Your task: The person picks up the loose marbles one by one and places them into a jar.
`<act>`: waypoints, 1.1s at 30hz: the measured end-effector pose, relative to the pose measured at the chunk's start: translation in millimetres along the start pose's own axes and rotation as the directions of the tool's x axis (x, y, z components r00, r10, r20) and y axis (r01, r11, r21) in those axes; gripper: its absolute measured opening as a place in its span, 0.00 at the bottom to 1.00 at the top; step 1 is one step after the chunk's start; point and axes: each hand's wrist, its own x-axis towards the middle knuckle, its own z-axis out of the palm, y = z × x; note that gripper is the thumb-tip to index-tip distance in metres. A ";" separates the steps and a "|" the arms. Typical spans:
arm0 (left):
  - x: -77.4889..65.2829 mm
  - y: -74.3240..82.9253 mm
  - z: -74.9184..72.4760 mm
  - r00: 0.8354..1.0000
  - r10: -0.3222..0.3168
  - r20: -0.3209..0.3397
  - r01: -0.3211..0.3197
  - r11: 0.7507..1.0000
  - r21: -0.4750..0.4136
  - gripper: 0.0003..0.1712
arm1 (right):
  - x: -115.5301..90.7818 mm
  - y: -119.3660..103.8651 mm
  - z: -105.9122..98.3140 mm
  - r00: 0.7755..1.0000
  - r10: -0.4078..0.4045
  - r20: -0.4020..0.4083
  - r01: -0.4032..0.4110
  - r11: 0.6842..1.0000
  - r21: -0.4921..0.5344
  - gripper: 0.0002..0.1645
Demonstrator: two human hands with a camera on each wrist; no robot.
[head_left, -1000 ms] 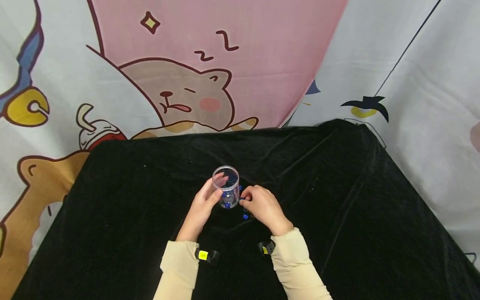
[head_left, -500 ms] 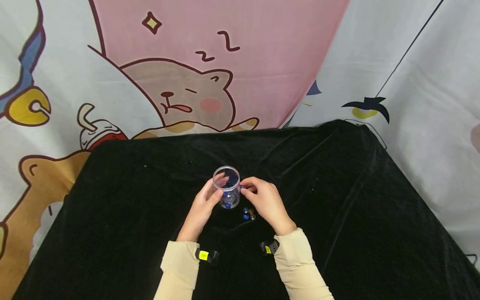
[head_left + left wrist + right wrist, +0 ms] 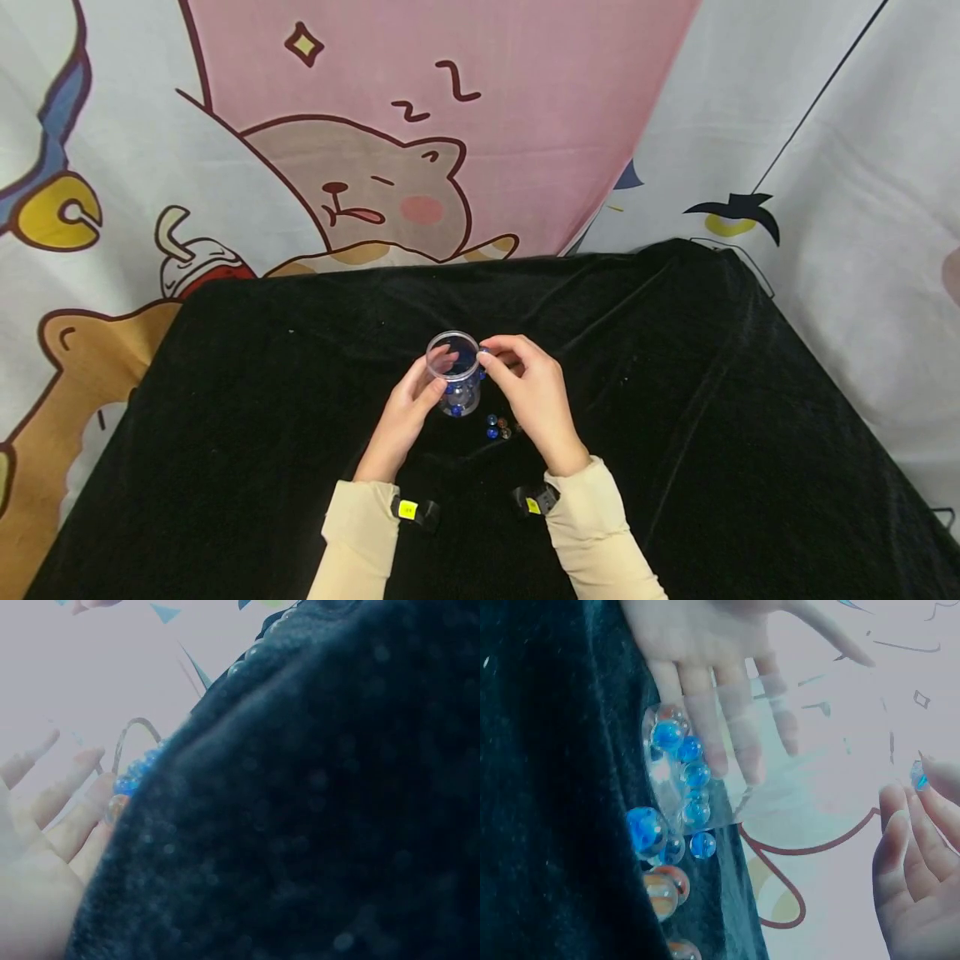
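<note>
A clear, open-topped plastic jar stands upright on the black cloth, with several mostly blue marbles at its bottom. My left hand holds the jar from the left, thumb on the near side and fingers round the back. At the right of the jar's rim, my right hand pinches a blue glass marble between thumb and fingertips. Several loose marbles, blue and orange-brown, lie on the cloth between jar and right wrist. One more blue marble sits close beside the jar.
Black velvety cloth covers the table in soft folds. Behind it hangs a curtain printed with cartoon animals. Both wrists wear dark straps with small cameras; cloth fills much of the left wrist view.
My right hand has risen from beside the jar's base up to its rim, carrying a blue marble. More loose marbles show beneath it. The left hand and jar stay put.
</note>
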 end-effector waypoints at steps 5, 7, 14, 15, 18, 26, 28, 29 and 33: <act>0.0 -1.1 -0.8 1.000 -0.020 -0.003 0.020 1.000 -0.005 0.25 | -1.1 -4.6 2.4 1.000 -0.013 0.007 0.013 1.000 0.024 0.12; 1.0 -4.6 -1.9 1.000 -0.027 -0.005 0.027 1.000 -0.011 0.24 | -1.6 -5.6 3.9 1.000 -0.019 0.014 0.019 0.999 0.031 0.13; 5.8 -22.4 -5.3 1.000 -0.006 -0.014 0.006 1.000 0.009 0.23 | -3.5 -7.0 9.9 0.999 -0.042 0.026 0.041 0.999 0.021 0.14; 6.2 -23.8 -5.5 1.000 0.000 -0.015 0.000 1.000 0.011 0.23 | -3.8 -7.1 10.4 0.999 -0.043 0.027 0.043 0.999 0.017 0.14; 6.4 -25.1 -5.6 1.000 0.008 -0.017 -0.008 1.000 0.011 0.23 | -4.0 -7.7 10.7 0.999 -0.040 0.032 0.040 0.999 0.012 0.14; 4.5 -17.7 -4.0 1.000 0.031 -0.002 -0.031 0.999 0.008 0.24 | -4.2 -6.8 10.0 0.999 -0.033 0.041 0.033 0.999 0.019 0.14; 3.2 -11.1 -2.6 0.999 0.032 0.000 -0.032 0.999 0.006 0.25 | -4.1 -6.9 10.0 0.998 -0.038 0.042 0.037 0.999 0.023 0.14; 2.1 -7.1 -1.8 1.000 0.029 0.000 -0.029 1.000 0.005 0.25 | -4.1 -6.9 10.1 0.998 -0.040 0.042 0.039 0.999 0.026 0.13; 0.9 -1.2 -0.3 1.000 0.018 -0.002 -0.018 1.000 0.003 0.24 | -4.5 -6.9 10.1 0.998 -0.037 0.049 0.035 0.999 0.032 0.14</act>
